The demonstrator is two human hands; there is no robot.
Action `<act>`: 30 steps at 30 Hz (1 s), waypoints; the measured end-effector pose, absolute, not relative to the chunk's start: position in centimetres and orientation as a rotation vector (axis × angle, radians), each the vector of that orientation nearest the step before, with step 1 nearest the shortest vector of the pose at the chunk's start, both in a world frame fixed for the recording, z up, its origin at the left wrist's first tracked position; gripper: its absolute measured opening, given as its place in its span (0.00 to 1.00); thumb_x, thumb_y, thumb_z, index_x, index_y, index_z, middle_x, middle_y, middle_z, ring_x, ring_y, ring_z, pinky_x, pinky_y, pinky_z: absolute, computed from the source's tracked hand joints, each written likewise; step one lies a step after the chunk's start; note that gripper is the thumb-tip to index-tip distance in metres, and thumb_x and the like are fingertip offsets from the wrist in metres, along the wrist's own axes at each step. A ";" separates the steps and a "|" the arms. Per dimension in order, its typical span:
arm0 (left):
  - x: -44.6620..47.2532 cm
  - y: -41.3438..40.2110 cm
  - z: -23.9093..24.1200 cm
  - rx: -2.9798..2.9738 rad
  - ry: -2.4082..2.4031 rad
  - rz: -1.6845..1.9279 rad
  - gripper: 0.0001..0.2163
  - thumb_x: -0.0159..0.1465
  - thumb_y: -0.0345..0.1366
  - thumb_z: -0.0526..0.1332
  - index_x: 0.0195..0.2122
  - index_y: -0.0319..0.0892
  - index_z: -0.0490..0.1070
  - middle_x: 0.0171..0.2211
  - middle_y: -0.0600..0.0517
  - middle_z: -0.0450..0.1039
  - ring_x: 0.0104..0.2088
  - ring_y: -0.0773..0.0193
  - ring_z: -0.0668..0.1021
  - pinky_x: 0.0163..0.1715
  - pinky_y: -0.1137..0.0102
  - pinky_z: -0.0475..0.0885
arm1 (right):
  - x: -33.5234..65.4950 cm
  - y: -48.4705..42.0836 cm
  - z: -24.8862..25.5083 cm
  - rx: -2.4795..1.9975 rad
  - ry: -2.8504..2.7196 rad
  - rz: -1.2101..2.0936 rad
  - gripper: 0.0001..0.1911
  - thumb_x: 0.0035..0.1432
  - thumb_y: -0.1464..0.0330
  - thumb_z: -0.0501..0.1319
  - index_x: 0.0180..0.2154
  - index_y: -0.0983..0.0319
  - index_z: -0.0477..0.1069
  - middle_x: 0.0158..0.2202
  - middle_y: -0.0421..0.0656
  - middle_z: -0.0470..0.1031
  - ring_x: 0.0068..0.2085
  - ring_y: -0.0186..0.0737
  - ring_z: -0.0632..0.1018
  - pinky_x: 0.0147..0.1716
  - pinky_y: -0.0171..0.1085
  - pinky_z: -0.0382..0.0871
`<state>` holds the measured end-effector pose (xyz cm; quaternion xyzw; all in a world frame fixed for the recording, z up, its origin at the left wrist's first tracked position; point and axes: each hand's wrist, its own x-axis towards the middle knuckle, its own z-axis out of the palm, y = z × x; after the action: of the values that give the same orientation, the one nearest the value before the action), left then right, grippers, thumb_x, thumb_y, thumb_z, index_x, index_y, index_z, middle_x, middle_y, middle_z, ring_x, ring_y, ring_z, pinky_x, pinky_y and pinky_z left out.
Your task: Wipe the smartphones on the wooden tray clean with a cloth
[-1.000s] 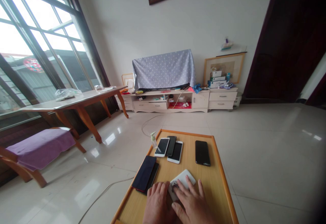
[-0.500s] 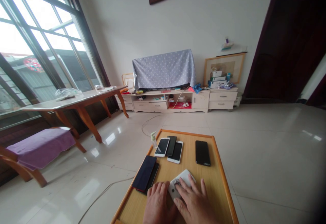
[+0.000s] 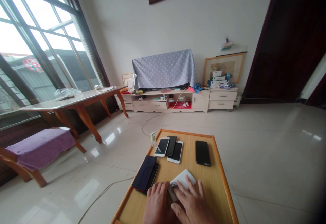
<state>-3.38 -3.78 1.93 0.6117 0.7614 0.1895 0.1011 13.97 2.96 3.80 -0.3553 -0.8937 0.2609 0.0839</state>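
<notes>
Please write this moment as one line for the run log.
left hand: touches white phone | right hand: rests on same phone | also on wooden table: black phone, pump bottle

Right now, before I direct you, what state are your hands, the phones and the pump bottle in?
Left hand, flat on white phone.
Right hand, fingers spread on it.
White-framed phone, screen lit.
Second white-framed phone, screen dark.
Black phone, lying between them.
Separate black phone, dark, flat.
Dark phone, overlapping another black phone.
Pump bottle, upright.
</notes>
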 end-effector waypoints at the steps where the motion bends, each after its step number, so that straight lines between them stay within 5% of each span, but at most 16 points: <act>1: -3.3 -3.8 2.0 1.815 2.244 0.563 0.21 0.57 0.40 0.62 0.54 0.49 0.69 0.51 0.49 0.74 0.54 0.55 0.72 0.55 0.62 0.62 | 14.0 3.1 3.7 -1.087 -2.652 0.742 0.31 0.68 0.42 0.46 0.65 0.44 0.63 0.69 0.40 0.60 0.71 0.66 0.52 0.63 0.78 0.31; 12: -3.4 -3.8 2.1 1.812 2.226 0.601 0.21 0.57 0.40 0.61 0.54 0.49 0.69 0.51 0.48 0.75 0.54 0.54 0.72 0.56 0.61 0.62 | 13.9 3.3 3.6 -1.148 -2.662 0.668 0.31 0.68 0.42 0.45 0.65 0.44 0.63 0.69 0.39 0.59 0.71 0.65 0.53 0.64 0.77 0.37; 30: -3.1 -3.8 2.3 1.818 2.227 0.600 0.22 0.57 0.38 0.61 0.54 0.48 0.69 0.51 0.48 0.74 0.54 0.55 0.71 0.57 0.61 0.61 | 13.8 3.1 2.9 -1.111 -2.649 0.670 0.28 0.70 0.44 0.44 0.66 0.41 0.60 0.69 0.36 0.60 0.72 0.62 0.51 0.65 0.74 0.33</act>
<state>-3.12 -3.84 2.28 0.6158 0.7544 0.2032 0.1021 13.83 3.12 2.94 -0.3750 -0.8939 0.2261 0.0959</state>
